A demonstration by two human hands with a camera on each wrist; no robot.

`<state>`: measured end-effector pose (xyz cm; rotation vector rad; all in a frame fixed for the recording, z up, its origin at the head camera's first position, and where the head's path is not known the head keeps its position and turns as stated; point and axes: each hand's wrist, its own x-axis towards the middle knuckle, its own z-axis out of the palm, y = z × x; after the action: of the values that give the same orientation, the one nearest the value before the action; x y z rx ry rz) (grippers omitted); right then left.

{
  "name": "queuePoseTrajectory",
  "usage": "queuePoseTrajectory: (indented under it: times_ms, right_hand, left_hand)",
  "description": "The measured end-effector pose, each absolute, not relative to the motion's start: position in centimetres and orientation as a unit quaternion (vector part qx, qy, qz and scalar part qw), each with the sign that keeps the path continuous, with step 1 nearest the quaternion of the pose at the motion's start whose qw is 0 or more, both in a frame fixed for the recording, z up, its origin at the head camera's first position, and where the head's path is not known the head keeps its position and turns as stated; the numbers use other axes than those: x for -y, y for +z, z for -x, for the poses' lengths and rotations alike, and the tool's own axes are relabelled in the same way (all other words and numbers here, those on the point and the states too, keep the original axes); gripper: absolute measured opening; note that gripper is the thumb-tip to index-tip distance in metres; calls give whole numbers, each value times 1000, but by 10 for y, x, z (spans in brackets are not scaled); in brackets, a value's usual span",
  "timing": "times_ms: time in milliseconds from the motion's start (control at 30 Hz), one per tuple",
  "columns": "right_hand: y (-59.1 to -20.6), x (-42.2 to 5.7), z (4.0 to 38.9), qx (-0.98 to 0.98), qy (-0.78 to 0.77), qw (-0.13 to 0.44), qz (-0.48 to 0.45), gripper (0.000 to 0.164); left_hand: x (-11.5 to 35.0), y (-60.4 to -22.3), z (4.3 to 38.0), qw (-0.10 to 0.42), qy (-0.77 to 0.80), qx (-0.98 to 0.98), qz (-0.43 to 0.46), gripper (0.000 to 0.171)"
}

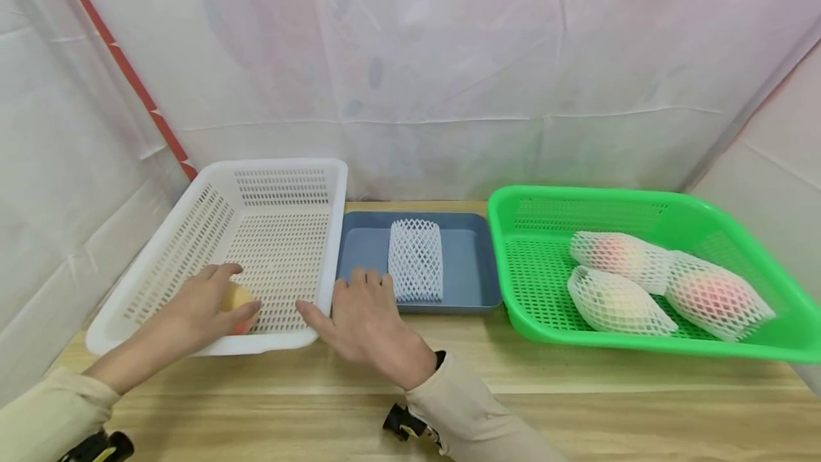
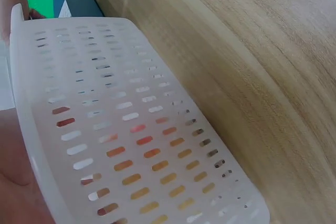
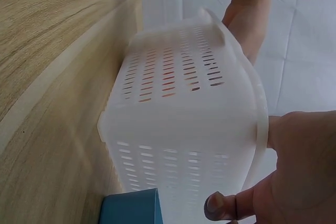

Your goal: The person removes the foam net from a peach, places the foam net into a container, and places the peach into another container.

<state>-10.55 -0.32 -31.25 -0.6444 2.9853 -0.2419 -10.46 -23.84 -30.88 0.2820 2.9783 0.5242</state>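
Inside the white basket (image 1: 285, 248), my left hand (image 1: 195, 309) grips a yellow-and-red fruit (image 1: 234, 298) near the front left corner. The thumb lies across its near side and the fingers curve over the far side, hiding part of it. Through the wall slots the left wrist view gives glimpses of the fruit (image 2: 142, 192). My right hand (image 1: 372, 323) is at the basket's right front rim, thumb over the rim and the loosely bent fingers outside, above the near edge of the blue-grey tray (image 1: 468, 262). A white foam net sleeve (image 1: 415, 261) lies flat in that tray.
On the right stands a green basket (image 1: 532, 284), holding several fruits in foam nets (image 1: 715, 298). All three containers sit side by side on a wooden table (image 1: 577, 405). A pale cloth (image 1: 442, 77) hangs behind and at both sides.
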Motion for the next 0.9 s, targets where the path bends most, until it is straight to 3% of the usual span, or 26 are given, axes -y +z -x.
queuePoseTrajectory:
  times_ms: [567,900]
  right_hand:
    - [-308,-2,104,-968,-102,42,224,83]
    - [-306,-4,106,-968,-101,47,223,82]
  left_hand:
    - [216,-301,89,-50,187,-972,-133,52]
    - [211,-297,81,-60,208,-965,-146,50]
